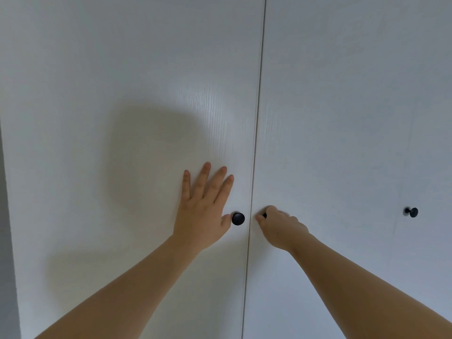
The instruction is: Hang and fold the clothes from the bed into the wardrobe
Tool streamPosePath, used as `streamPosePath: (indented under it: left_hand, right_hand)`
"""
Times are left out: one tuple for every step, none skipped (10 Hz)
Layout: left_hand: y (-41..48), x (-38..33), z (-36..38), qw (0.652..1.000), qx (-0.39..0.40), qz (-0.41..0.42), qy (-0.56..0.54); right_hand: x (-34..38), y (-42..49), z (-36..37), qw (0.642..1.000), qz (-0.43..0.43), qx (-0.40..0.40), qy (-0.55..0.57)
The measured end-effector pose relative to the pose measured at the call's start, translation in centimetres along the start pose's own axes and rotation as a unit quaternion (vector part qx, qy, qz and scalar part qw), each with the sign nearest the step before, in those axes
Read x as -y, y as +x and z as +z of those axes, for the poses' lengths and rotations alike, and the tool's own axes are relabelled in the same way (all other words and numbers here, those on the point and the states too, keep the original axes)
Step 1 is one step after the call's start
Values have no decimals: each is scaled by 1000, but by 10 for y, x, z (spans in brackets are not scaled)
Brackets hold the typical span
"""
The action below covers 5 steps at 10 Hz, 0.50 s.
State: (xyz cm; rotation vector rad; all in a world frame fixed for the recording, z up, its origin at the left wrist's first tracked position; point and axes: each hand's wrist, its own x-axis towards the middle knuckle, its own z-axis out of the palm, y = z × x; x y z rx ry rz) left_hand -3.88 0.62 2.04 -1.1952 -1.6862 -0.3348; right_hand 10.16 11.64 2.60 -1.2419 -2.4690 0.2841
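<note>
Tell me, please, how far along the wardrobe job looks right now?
Done: nothing visible; no clothes are in view and both doors look shut. In hand: the left hand rests flat on the left door beside its black knob, while the right hand grips the right door knob. Left: hard to say whether this is opening or closing; if opening, all hanging and folding remains.

Nothing to read here: no text, label, brand, number or sign shows on the white wardrobe doors [146, 69] or on their black knobs [238, 218].
</note>
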Motion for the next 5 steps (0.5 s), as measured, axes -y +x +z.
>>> streamPosePath:
  left_hand:
    - [-2,2,0,1000,4,10,4]
    - [-4,2,-3,999,23,22,5]
    - [-5,1,-9,999,37,18,6]
    - [-7,-1,-12,998,63,16,-20]
    - [-16,-4,-14,990,127,-22,-64]
  right_hand:
    - [0,1,3,1000,15,-1,11]
    - [2,3,6,999,38,-8,29]
    - [5,1,8,995,63,0,82]
    - [6,-6,9,983,90,1,159]
    - [4,-20,7,981,95,22,167]
